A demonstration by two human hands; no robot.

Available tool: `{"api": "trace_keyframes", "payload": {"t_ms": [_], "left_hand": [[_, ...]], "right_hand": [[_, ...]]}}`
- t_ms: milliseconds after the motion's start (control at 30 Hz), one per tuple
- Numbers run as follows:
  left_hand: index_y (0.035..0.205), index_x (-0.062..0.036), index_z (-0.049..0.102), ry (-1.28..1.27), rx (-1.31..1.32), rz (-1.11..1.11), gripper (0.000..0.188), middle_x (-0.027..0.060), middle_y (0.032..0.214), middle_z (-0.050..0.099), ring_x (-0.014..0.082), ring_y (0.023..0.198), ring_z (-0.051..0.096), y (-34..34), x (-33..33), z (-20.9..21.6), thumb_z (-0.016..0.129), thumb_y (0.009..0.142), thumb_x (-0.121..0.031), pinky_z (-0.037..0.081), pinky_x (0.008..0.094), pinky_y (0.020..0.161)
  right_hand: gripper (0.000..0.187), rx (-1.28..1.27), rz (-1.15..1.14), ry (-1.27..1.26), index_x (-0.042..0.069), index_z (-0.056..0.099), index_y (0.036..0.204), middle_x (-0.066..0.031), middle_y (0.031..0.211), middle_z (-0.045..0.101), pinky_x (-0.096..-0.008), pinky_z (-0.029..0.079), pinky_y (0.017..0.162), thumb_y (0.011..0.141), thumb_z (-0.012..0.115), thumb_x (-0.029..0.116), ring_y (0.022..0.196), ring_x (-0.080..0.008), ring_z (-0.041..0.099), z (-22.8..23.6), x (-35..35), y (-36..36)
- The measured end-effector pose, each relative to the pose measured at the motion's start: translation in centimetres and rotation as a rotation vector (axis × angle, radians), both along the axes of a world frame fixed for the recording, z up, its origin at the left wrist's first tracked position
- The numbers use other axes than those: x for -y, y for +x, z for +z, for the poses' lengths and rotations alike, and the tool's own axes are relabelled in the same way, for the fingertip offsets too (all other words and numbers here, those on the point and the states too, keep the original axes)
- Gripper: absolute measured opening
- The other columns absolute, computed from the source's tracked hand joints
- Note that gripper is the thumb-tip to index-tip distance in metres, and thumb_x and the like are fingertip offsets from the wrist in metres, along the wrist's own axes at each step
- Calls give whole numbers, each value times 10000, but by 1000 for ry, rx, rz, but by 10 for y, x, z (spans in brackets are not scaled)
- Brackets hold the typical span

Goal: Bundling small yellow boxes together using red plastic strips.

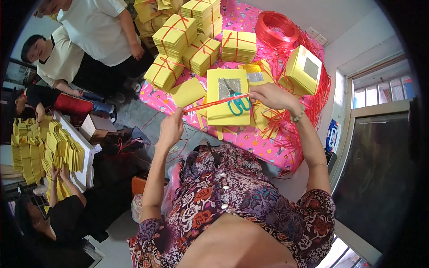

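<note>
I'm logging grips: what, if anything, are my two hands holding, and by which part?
A red ribbon, stretched straight: the left hand pinches one end of that stretch, the right hand the other.

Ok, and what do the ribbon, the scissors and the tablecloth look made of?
Ribbon: probably thin plastic, glossy red, catching light along its length. Scissors: smooth, evenly teal handles, likely moulded plastic; dark blades, presumably metal by their slim, pointed shape. Tablecloth: pink printed plastic sheet or fabric; the view leaves that open.

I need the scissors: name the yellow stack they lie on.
The yellow stack beneath the ribbon stretched from left hand to right hand; only it has scissors on top.
</note>
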State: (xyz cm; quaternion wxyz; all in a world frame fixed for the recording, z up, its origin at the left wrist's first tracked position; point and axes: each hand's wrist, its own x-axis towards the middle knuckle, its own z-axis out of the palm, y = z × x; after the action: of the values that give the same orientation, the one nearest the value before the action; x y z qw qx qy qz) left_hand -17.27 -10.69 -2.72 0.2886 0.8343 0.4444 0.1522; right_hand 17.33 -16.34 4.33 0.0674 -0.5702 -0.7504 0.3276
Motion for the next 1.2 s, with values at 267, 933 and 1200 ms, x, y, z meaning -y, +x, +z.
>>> {"api": "trace_keyframes", "payload": {"t_ms": [267, 933, 1200], "left_hand": [[1127, -14, 471, 351, 180, -201, 277, 180, 1067, 532, 332, 1023, 481, 76, 21, 27, 482, 862, -93, 346, 443, 853], [1106, 30, 508, -425, 986, 131, 282, 120, 1003, 568, 196, 933, 549, 113, 39, -6, 378, 970, -180, 422, 275, 795], [1077, 39, 508, -234, 824, 111, 275, 161, 955, 584, 280, 891, 570, 96, 39, 1, 366, 961, -166, 434, 344, 761]], "right_hand": [[277, 176, 61, 96, 45, 578, 867, -181, 751, 606, -473, 447, 675, 901, 460, 294, 760, -363, 591, 13, -5, -65], [198, -823, -602, 408, 44, 675, 981, -91, 999, 527, -265, 448, 793, 869, 589, 182, 971, -178, 509, -41, 0, -129], [236, -1191, -677, 172, -2, 669, 973, -78, 1041, 545, -247, 433, 815, 903, 553, 191, 986, -121, 505, -41, -5, -152]]}}
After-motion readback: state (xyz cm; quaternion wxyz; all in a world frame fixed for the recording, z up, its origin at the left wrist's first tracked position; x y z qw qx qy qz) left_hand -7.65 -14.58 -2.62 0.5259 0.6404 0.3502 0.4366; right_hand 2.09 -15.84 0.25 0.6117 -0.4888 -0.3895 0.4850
